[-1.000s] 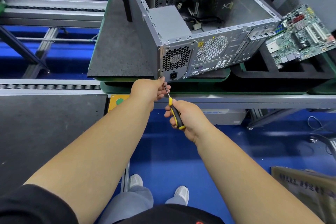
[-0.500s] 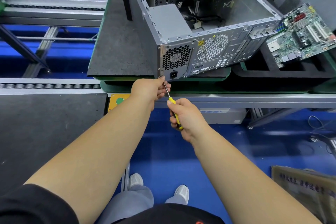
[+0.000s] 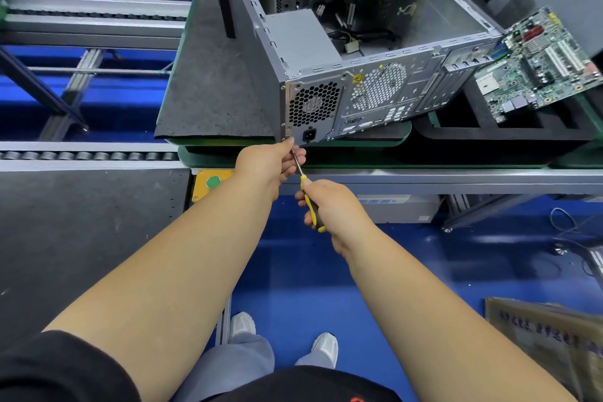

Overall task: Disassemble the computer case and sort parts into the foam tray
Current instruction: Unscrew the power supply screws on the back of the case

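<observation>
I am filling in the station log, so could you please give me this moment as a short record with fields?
Case: computer case, side open, on a dark mat
Power supply: power supply in the case's near corner
Tool: screwdriver, yellow and black handle, tip at the case's lower rear corner
Right hand: right hand grips the handle
Left hand: left hand holds the shaft near the tip
Foam tray: foam tray right of the case
Motherboard: motherboard lies tilted on the tray

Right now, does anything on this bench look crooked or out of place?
Yes: the motherboard sits tilted across the black foam tray, propped on its rim rather than flat in a pocket. The computer case also overhangs its mat's front edge.
</observation>
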Tool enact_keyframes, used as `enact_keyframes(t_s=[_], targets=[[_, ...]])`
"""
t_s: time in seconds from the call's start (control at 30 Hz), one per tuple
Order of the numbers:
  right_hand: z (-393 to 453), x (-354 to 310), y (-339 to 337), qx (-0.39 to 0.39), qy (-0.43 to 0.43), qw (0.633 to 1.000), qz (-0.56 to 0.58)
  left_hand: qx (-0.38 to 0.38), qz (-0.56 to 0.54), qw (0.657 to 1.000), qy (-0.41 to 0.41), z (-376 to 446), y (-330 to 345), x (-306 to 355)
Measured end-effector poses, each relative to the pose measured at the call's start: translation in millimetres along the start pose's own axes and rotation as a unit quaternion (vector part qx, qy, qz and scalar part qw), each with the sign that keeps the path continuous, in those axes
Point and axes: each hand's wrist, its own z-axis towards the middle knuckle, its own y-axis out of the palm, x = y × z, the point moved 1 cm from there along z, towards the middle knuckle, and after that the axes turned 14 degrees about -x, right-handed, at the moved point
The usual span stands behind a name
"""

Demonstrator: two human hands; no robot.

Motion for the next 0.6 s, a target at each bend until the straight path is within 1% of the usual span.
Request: enact_keyframes(t_s=[0.3, 0.5, 0.57, 0.6], targets=[[4, 10, -3, 0.011, -0.042, 0.999, -0.012, 0.006, -0.014, 1.000, 0.005, -3, 1, 0], [7, 6, -4, 0.078, -0.048, 0.995, -0.047, 0.000, -0.011, 1.000, 0.004, -2, 1, -1], [6, 2, -3, 0.071, -0.034, 0.995, -0.070, -0.002, -0.017, 1.000, 0.002, -2, 0, 0], [5, 0, -2, 0.060, -0.019, 0.996, -0.060, -0.002, -0.020, 1.000, 0.002, -1, 0, -1]])
